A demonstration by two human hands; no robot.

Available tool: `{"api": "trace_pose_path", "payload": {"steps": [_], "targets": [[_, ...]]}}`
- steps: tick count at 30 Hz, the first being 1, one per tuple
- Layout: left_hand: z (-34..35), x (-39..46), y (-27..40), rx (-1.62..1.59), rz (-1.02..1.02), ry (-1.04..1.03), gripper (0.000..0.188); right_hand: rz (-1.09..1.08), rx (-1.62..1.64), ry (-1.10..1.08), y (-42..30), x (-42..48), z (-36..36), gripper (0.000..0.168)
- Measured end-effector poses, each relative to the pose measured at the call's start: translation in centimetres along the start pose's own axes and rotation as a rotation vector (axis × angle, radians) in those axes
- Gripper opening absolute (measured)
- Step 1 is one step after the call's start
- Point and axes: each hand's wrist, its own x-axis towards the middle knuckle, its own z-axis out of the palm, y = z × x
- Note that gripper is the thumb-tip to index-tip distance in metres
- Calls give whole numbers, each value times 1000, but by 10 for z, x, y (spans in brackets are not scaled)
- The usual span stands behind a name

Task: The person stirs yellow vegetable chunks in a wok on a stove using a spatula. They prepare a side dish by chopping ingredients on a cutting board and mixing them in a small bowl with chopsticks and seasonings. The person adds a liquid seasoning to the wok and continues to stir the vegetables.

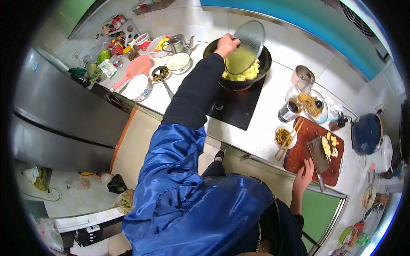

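My left hand (227, 44) grips the knob of a glass lid (251, 38), which is tilted up over a black wok (265, 64). Pale green-yellow vegetable chunks (245, 76) lie in the wok, partly seen through the glass. The wok stands on a black induction cooktop (235, 108). My right hand (306, 171) rests at the near edge of a reddish-brown cutting board (296, 160), its fingers beside a cleaver (318, 153) and holding nothing. Chopped garlic (328, 147) lies on the board, right of the blade.
Wooden chopsticks (292, 136) lie across a bowl of chopped seasoning (282, 137). A sauce bottle (290, 110) and a glass bowl (315, 105) stand behind. To the left are a steel kettle (179, 44), a white bowl (137, 88) and a pink strainer (139, 66).
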Motion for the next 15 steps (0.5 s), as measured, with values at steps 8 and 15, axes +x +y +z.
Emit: {"api": "trace_pose_path", "payload": {"steps": [8,15], "targets": [[-36,-30,26,-960,-240,-15,24,-15,50,39,16,-15,3,27],[-59,-37,15,-1238,-425,-80,19,-33,30,81,-3,-26,-3,25]]}}
